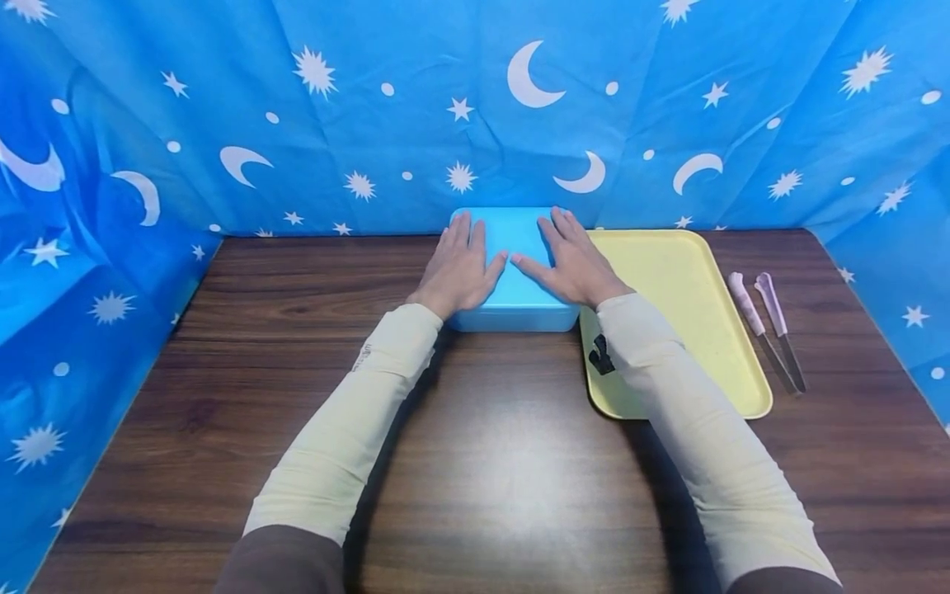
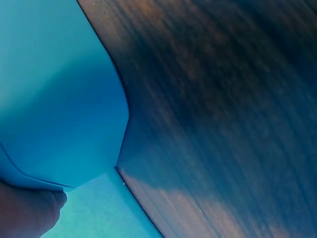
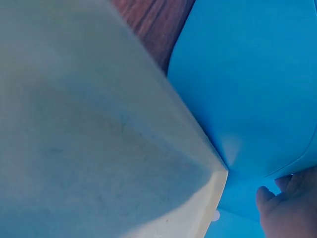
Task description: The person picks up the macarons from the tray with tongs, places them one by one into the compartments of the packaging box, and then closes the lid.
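Note:
A blue lidded box point(image 1: 512, 285) stands at the back of the table, against the hanging cloth. On the left part of its lid lies my left hand point(image 1: 462, 262), fingers straight and pointing away from me. My right hand point(image 1: 573, 260) rests on the lid's right part, fingers extended. The two thumbs point inward and nearly meet over the middle. In the left wrist view the fingertips point(image 2: 34, 210) show at the edge of the box point(image 2: 74, 129). The right wrist view has fingertips point(image 3: 270, 198) beside the box wall point(image 3: 237, 89).
To the right of the box lies a yellow tray point(image 1: 668, 280), partly under my right forearm. Beyond it are two utensils with pinkish handles and metal blades, a left one point(image 1: 748, 305) and a right one point(image 1: 772, 305). Blue star-and-moon cloth point(image 1: 416, 49) surrounds the wooden table point(image 1: 297, 280).

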Available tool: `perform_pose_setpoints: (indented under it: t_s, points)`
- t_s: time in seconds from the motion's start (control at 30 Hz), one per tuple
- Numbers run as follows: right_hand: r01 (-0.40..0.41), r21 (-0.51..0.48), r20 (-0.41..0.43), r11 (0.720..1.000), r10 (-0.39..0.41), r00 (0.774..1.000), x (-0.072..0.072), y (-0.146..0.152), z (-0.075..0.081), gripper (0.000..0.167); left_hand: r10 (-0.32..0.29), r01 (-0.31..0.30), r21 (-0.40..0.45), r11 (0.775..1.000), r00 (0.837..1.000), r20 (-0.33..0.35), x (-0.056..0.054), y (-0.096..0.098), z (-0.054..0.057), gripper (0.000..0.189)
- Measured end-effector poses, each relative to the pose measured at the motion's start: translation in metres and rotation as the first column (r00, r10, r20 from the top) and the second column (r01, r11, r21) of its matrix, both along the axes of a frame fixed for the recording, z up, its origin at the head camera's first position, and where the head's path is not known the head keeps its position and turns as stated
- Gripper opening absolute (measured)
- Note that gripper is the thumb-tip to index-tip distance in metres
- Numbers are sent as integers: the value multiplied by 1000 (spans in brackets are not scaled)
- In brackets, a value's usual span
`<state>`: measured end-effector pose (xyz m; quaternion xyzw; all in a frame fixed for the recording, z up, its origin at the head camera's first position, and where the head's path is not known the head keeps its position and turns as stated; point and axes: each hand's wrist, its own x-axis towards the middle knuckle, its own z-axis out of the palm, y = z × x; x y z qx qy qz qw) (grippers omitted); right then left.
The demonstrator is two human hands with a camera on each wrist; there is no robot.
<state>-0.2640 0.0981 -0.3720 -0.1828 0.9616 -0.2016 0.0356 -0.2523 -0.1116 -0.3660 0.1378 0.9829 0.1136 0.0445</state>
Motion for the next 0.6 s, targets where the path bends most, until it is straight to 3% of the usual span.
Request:
perform_pose_setpoints:
  t_s: [0.23, 0.37, 0.47, 0.6]
  points:
    - [-5, 7, 0, 1000, 5, 1000, 2, -2, -1, 93, -15, 15, 5, 1000, 1000, 1, 0, -3, -1, 77]
    - [-23, -21, 6, 1000, 23, 1000, 2, 0, 3, 90, -21, 21, 10, 1000, 1000, -16, 3, -6, 5, 76]
    - [-37, -81, 6, 996, 38, 999, 7, 4, 9, 86, -3, 6, 47, 999, 998, -60, 11, -9, 12, 72]
    - [-42, -175, -9, 984, 41, 999, 24, 15, 21, 79, 20, 1, 147, 989, 990, -139, 33, -19, 24, 58]
